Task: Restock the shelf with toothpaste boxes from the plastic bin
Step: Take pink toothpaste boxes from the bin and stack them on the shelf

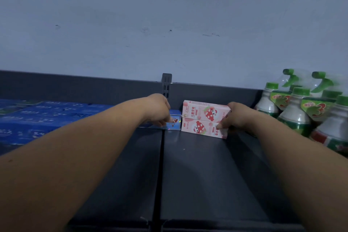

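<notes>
Head view: both arms reach to the back of the dark shelf (190, 167). The right hand (237, 117) has its grip curled round the right end of two stacked pink toothpaste boxes (204, 118) lying on the shelf. The left hand (158, 110) has its grip pinched on a blue toothpaste box (174, 123) just beside the pink ones. A stack of blue boxes (37, 118) lies further left, and green-capped bottles (294, 117) stand at the right.

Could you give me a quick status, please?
Left hand grips small blue cardboard box. Right hand holds stacked pink cardboard toothpaste boxes. Green-capped plastic bottles nearby.
</notes>
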`<move>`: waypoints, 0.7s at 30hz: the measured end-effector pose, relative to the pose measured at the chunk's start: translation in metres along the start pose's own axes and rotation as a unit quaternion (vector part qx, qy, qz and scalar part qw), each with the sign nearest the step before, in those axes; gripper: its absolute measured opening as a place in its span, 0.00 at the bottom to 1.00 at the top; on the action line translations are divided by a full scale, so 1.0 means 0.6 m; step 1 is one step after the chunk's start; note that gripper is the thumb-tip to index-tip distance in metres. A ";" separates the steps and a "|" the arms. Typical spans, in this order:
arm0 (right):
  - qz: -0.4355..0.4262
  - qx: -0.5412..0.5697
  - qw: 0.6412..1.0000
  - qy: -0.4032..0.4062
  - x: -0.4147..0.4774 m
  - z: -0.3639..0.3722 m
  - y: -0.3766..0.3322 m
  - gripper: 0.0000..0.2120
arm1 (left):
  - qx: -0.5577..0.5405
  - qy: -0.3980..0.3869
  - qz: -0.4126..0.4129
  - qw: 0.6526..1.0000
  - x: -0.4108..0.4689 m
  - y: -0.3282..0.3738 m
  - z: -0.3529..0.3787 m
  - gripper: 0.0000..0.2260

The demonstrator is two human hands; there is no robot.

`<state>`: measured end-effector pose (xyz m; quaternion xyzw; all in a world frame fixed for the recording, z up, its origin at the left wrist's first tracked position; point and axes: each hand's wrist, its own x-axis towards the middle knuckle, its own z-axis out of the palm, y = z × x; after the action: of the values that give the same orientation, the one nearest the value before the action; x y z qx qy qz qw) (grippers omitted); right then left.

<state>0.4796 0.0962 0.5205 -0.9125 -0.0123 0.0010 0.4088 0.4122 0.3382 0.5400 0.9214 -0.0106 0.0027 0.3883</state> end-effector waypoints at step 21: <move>-0.062 -0.141 0.973 0.174 -0.124 0.003 -0.046 0.36 | 0.076 0.034 0.090 0.992 -0.072 0.023 0.011 0.08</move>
<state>0.4046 0.1142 0.5395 -0.9445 0.0027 -0.1853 0.2714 0.3689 0.3245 0.5445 0.9430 -0.0801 0.0694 0.3156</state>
